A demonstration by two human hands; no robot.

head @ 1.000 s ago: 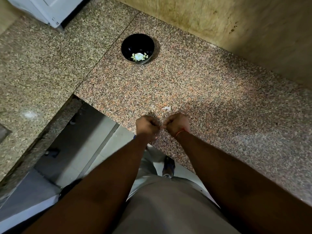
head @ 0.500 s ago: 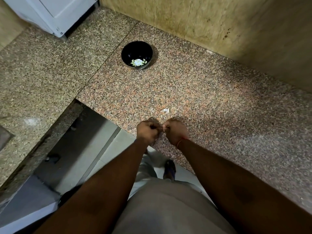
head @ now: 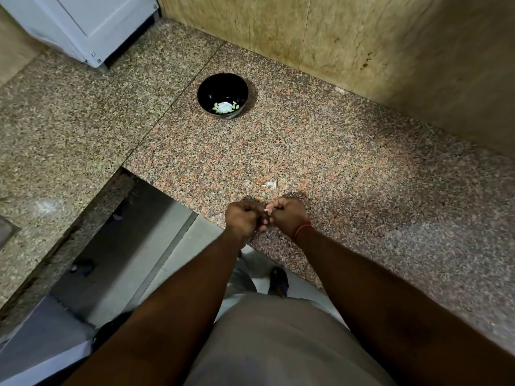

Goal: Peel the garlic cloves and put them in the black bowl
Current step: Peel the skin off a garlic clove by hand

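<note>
My left hand and my right hand are held together over the near edge of the granite counter, fingers curled. Between their fingertips they pinch a small garlic clove, of which only a pale sliver shows. A red thread circles my right wrist. The black bowl stands far back on the counter, well beyond my hands, with several pale peeled cloves at its bottom. A scrap of white garlic skin lies on the counter just beyond my hands.
A tan stone wall rises behind and to the right of the counter. A white appliance stands at the back left. A second counter slab runs to the left, with open floor below its edge.
The view has tilted slightly, so bowl and hands sit lower in frame. My hands stay together working the clove; a pale bit of it now shows between the fingertips.
</note>
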